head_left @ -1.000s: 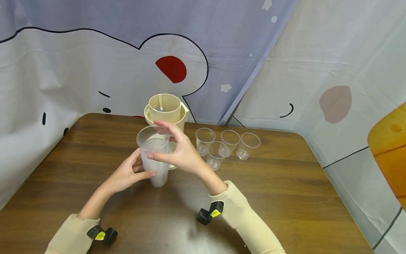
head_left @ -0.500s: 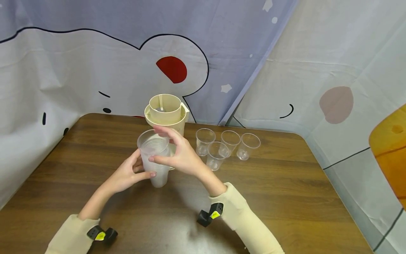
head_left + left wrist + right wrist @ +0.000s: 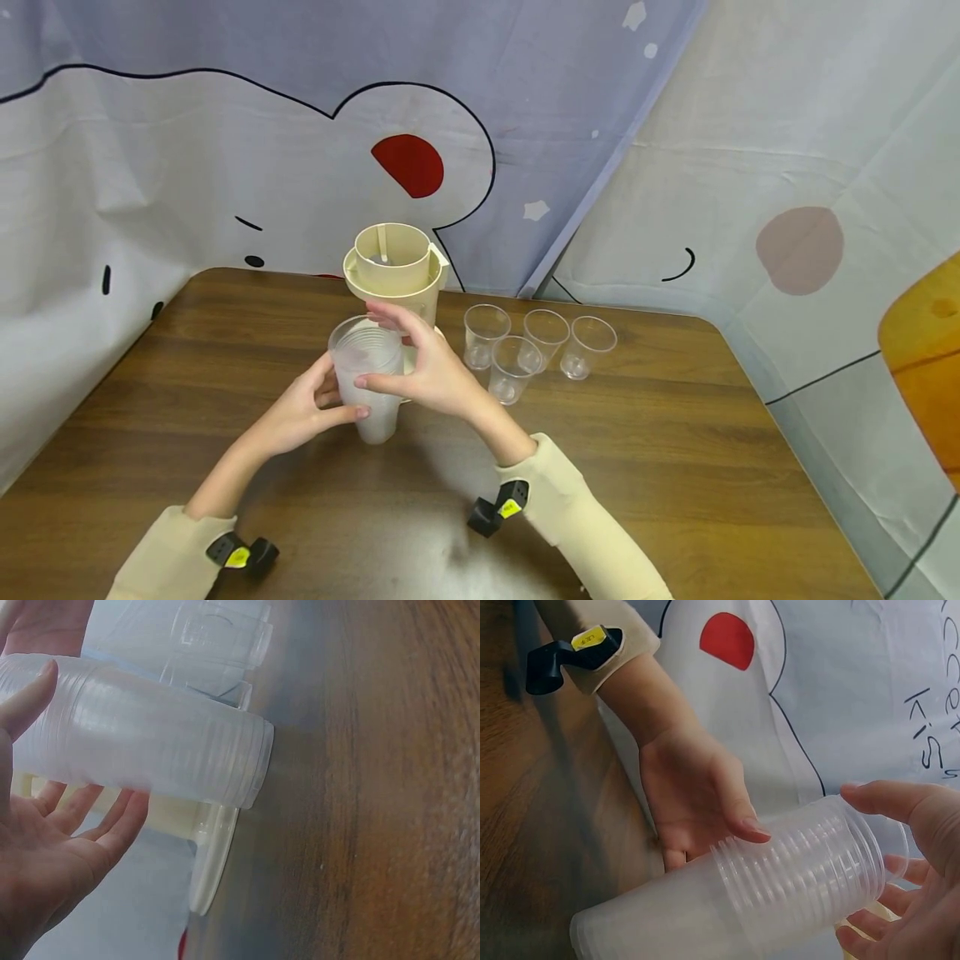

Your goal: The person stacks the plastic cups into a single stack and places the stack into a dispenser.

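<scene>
A nested stack of clear plastic cups (image 3: 381, 427) stands upright at the left middle of the table. My left hand (image 3: 300, 410) grips its lower part, thumb in front and fingers behind. Higher up, my right hand (image 3: 429, 367) holds the topmost cup (image 3: 348, 337) near its rim, with its thumb on the near side and fingers beyond. In the right wrist view, the ridged rims of the stack (image 3: 795, 859) lie close together, and the top cup's rim juts slightly past them. The stack's base (image 3: 259, 761) is right at the tabletop in the left wrist view.
Behind the stack stands a cream plastic holder (image 3: 397, 279) with an open round top, partly hidden by my right hand. Several loose clear cups (image 3: 591, 340) stand upright to its right. A printed curtain (image 3: 262, 167) hangs at the table's (image 3: 637, 467) back edge.
My right hand has moved slightly down, and the topmost cup has sunk deeper into the stack. My left hand has stayed in place.
</scene>
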Available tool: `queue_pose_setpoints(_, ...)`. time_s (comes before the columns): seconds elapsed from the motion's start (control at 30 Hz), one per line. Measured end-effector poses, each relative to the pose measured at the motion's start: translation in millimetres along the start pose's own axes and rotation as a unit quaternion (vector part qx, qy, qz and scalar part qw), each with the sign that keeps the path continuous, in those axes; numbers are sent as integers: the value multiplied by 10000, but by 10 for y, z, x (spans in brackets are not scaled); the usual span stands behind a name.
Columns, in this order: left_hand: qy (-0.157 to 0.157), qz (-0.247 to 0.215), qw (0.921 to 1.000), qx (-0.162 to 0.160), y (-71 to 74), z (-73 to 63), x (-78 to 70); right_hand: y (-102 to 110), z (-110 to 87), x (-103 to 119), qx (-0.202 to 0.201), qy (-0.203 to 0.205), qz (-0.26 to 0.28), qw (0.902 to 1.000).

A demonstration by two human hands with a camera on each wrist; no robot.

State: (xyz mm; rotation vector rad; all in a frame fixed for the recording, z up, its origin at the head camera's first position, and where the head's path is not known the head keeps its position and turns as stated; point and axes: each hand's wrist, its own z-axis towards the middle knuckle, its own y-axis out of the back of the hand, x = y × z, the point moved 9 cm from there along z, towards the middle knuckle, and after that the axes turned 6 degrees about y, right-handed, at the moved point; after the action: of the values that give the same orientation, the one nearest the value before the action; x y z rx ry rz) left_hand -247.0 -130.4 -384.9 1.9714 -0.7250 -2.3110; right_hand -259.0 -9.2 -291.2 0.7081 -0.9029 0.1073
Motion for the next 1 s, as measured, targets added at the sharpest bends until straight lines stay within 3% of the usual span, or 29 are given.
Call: queue_pose_setpoints(1.0,-22,-92,9999,67,-6,-7,-8,-49,2,-80,-37,-204,129,9997)
